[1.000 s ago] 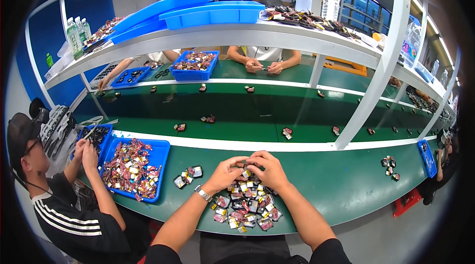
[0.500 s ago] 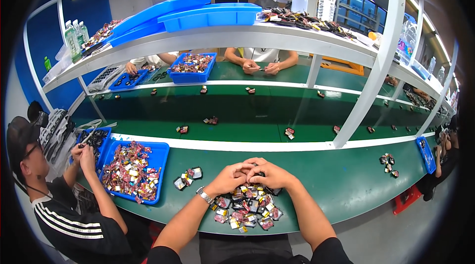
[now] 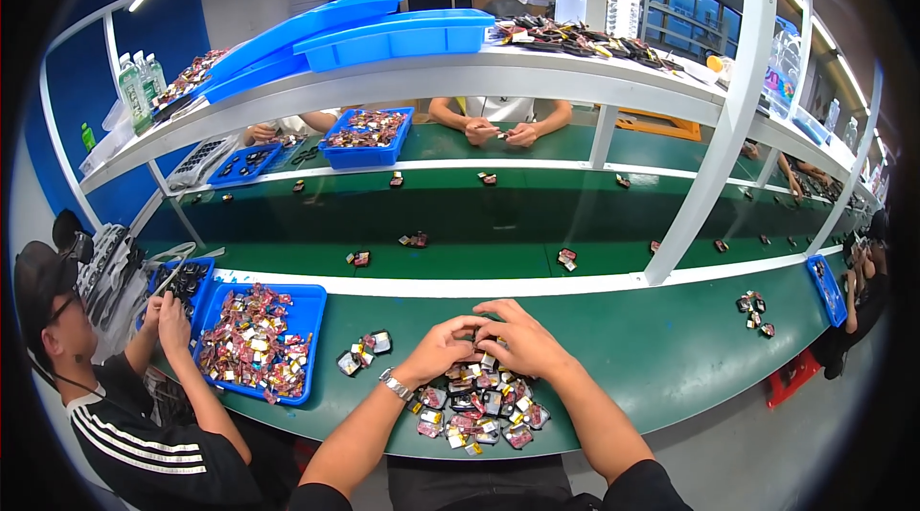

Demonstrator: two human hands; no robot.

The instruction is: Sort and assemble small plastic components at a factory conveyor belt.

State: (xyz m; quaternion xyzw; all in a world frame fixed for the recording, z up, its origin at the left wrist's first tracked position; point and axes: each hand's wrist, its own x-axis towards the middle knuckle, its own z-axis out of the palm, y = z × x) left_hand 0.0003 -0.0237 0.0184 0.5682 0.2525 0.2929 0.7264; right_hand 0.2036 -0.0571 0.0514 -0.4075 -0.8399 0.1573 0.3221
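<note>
Above the far end of a heap of small electronic assemblies (image 3: 479,410) my two hands come together. The pieces are black-cased, with red boards and silver and yellow battery-like parts. My left hand (image 3: 443,346), below a metal watch (image 3: 394,383), has its fingers curled inward. My right hand (image 3: 519,340) arches over from the other side, thumb and fingers bent toward the left fingertips. Whatever the fingers pinch is hidden behind them. Left of my left forearm lies a small group of similar assemblies (image 3: 364,350) on the green table (image 3: 632,358).
A blue tray (image 3: 319,319) full of red and yellow parts stands at left, beside a seated person (image 3: 144,396). Beyond a white rail (image 3: 460,288), a green conveyor belt (image 3: 479,248) carries scattered assemblies. A white shelf post (image 3: 704,157) rises at right. More assemblies (image 3: 754,310) lie right.
My right hand's fingers have lifted and spread slightly, and the gap between my hands is wider. Assemblies on the nearer belt have shifted slightly right. The view has tilted a little.
</note>
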